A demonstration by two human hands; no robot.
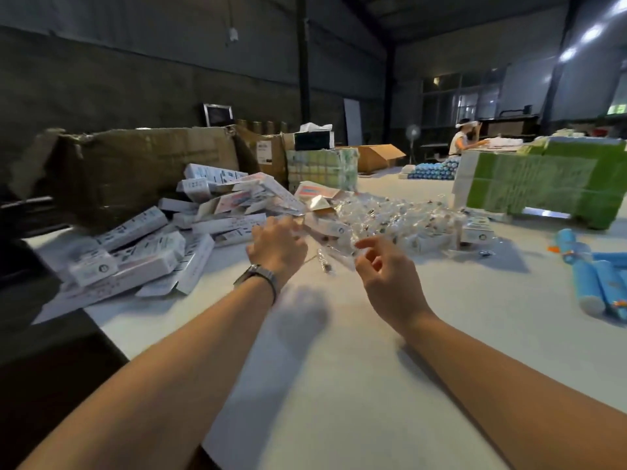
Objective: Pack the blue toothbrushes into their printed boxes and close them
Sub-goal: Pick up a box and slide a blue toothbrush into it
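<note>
Both hands reach over the white worktop (339, 334), left hand (276, 247) spread loose at the printed boxes (142, 245), right hand (386, 273) pinching a clear packet (339, 256), blue toothbrushes (597, 279) way off at 3 o'clock.

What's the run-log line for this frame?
left hand: over boxes | right hand: pinching clear packet | toothbrushes: unpacked, right

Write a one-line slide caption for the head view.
Both hands, left and right, reach into clear packets between printed boxes and blue toothbrushes.
</note>
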